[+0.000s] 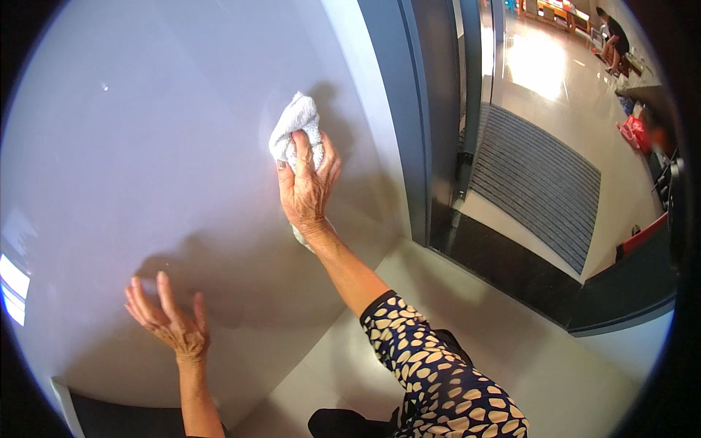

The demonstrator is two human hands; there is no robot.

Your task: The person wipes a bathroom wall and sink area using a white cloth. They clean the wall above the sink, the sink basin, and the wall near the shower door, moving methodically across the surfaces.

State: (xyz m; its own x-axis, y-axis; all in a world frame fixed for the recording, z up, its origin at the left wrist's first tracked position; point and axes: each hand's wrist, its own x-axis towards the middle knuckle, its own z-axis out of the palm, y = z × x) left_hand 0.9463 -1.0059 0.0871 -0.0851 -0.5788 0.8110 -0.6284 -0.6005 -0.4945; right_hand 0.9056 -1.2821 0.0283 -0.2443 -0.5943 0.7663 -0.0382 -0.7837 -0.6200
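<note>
A white cloth (296,120) is bunched under my right hand (310,182), pressed against the smooth, pale grey wall (182,131). Its upper part sticks out beyond my fingertips, and a bit of white shows below my wrist. My right arm reaches up in a dark sleeve with cream spots. Lower and to the left, my left hand (169,317) is open with its fingers spread, holding nothing. It is close to the wall; whether the fingertips touch it I cannot tell.
Right of the wall stands a dark grey door frame (412,109) with an open doorway. Beyond it lie a ribbed grey mat (537,182), a red bag (635,133) and a seated person (615,42) far off. Light floor tiles (467,306) and a dark threshold (504,274) are below.
</note>
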